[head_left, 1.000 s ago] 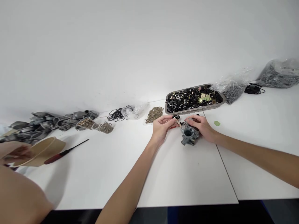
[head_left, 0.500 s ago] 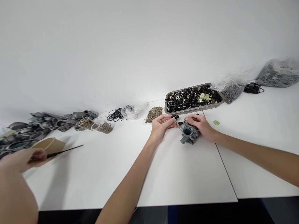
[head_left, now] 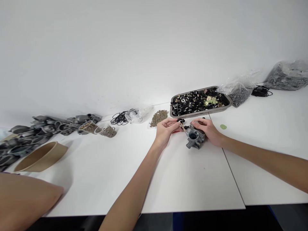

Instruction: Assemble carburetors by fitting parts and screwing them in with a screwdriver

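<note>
A grey metal carburetor (head_left: pixel 194 136) rests on the white table, its round bore facing up toward me. My right hand (head_left: pixel 207 129) is closed round its far right side, the fingertips on top of the body. At the carburetor's left, my left hand (head_left: pixel 166 130) pinches a small black part (head_left: pixel 180 121) with a thin metal piece (head_left: pixel 182 127) reaching toward the body. Whether that piece is joined to the carburetor, I cannot tell. Something red (head_left: pixel 176 131) shows just under my left fingers, mostly hidden.
Behind my hands stands a metal tray (head_left: pixel 190 115) of mixed black and brass parts. Brass bits (head_left: pixel 158 118) lie left of it, bagged parts (head_left: pixel 240 94) right. A green disc (head_left: pixel 223 126) lies nearby. Far left are a tan container (head_left: pixel 44 158), grey castings (head_left: pixel 60 125) and another person's arm (head_left: pixel 26 199).
The other person's hand with a dark thin tool has left view, and their arm now crosses the lower left. A red bit now shows under my left hand. My hands stay nearly still.
</note>
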Action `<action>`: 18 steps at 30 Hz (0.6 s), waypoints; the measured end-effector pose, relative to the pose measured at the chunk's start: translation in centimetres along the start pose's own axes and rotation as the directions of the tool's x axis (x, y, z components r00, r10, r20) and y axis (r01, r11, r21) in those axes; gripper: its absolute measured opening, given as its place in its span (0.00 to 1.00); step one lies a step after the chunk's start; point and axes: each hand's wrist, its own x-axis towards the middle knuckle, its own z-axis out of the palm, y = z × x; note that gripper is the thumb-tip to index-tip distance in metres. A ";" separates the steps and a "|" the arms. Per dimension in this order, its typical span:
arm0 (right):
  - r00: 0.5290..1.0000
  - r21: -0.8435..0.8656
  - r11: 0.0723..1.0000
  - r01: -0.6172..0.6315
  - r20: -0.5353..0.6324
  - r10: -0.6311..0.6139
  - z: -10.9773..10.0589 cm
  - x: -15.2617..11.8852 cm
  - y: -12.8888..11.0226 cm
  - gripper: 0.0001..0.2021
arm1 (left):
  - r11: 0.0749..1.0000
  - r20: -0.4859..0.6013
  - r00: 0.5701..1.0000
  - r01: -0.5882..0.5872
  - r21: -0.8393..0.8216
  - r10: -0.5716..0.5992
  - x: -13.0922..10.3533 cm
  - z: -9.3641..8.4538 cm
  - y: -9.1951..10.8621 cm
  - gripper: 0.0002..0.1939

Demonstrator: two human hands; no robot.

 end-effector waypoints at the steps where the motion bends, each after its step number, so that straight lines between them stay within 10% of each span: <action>1: 1.000 0.001 1.000 0.000 -0.001 0.000 0.0 0.0 0.0 0.19 | 1.000 0.002 1.000 -0.001 0.005 0.001 0.0 0.0 0.0 0.23; 18: 1.000 0.009 1.000 -0.016 0.003 0.016 0.0 -0.1 -0.2 0.20 | 0.966 0.218 0.976 -0.046 0.255 -0.011 0.6 -2.4 0.9 0.19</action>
